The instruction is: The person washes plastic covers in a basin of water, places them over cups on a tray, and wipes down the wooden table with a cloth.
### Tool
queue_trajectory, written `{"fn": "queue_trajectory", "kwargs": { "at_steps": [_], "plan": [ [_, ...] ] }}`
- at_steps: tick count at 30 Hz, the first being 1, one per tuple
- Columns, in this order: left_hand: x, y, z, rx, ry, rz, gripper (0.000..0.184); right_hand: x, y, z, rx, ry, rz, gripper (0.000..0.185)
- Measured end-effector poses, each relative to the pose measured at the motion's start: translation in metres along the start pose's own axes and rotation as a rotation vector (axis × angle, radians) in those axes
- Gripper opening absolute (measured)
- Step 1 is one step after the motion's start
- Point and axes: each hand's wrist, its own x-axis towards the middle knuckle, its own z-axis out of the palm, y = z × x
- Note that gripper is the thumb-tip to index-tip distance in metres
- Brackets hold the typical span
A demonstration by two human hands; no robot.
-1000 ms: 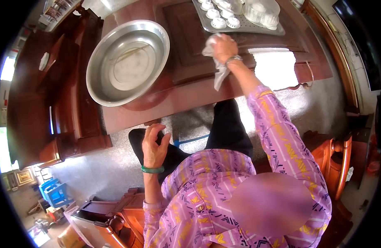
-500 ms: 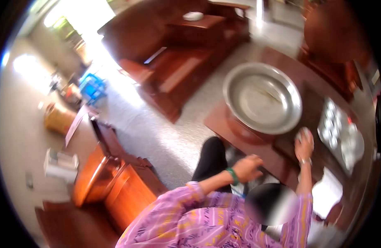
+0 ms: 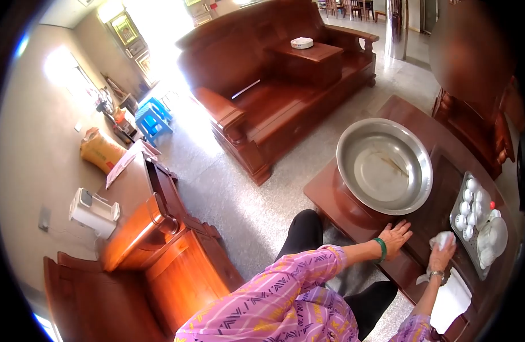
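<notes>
- The crumpled white cloth [image 3: 443, 238] is in my right hand [image 3: 442, 257], fingers closed around it, over the brown table [image 3: 332, 189].
- Just to its right sits a metal tray [image 3: 473, 254] with small white cups [image 3: 464, 208].
- A white towel [image 3: 453, 299] lies beside my right wrist.
- My left hand [image 3: 395, 238] is open, fingers spread, near the metal basin [image 3: 362, 189]; whether it touches the table I cannot tell.

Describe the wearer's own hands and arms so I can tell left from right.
The left hand is gloveless, with a smooth green bangle at the wrist. The right hand, also gloveless, wears a silvery band. Both sleeves are purple, with pale stripes and dark and yellow marks.
</notes>
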Motion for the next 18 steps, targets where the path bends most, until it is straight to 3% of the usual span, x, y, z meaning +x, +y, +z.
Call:
{"fn": "queue_trajectory", "kwargs": {
  "at_steps": [2, 4, 14, 18],
  "plan": [
    [0.005, -0.002, 0.011, 0.018, -0.052, -0.025, 0.078, -0.004, -0.035, -0.005, 0.209, -0.003, -0.191, 0.061],
    [0.007, -0.007, 0.02, 0.049, -0.053, -0.024, 0.077, 0.006, -0.061, -0.008, 0.164, -0.117, -0.17, 0.058],
    [0.013, 0.001, 0.008, 0.217, -0.105, -0.036, 0.073, 0.059, -0.051, 0.036, 0.16, 0.035, -0.223, 0.055],
    [0.018, -0.001, 0.024, 0.29, -0.031, -0.046, 0.066, 0.029, -0.068, -0.011, 0.094, -0.073, -0.174, 0.05]
  ]
}}
